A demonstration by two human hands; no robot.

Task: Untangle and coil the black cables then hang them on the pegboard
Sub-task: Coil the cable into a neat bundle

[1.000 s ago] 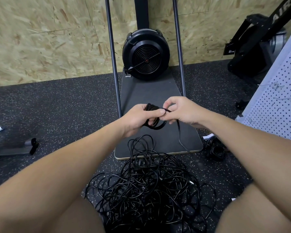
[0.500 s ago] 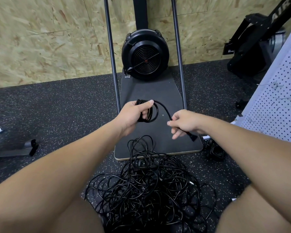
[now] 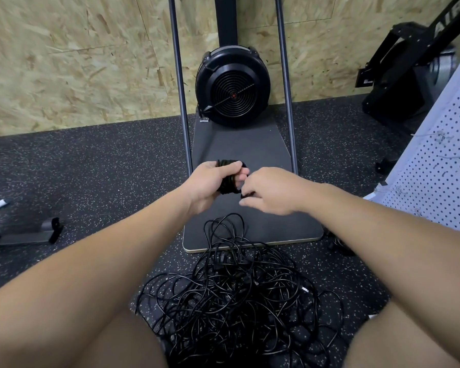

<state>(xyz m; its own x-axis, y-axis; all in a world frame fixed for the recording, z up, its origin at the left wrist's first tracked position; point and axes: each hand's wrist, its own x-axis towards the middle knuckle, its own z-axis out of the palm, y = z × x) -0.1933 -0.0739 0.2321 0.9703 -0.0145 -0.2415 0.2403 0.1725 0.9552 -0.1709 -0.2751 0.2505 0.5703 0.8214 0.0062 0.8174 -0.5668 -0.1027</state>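
Left hand (image 3: 210,185) gripping a small coil (image 3: 227,179) of black cable above the machine's base plate (image 3: 239,144), right hand (image 3: 267,192) pinching its loose end just beside; tangled cables (image 3: 237,301) heaped on floor below; pegboard (image 3: 436,166) well right, nearer the right hand, path unobstructed.

White capital letters "AIR" run along the slanted black metal frame of the exercise machine (image 3: 452,25) at the upper right of the frame.
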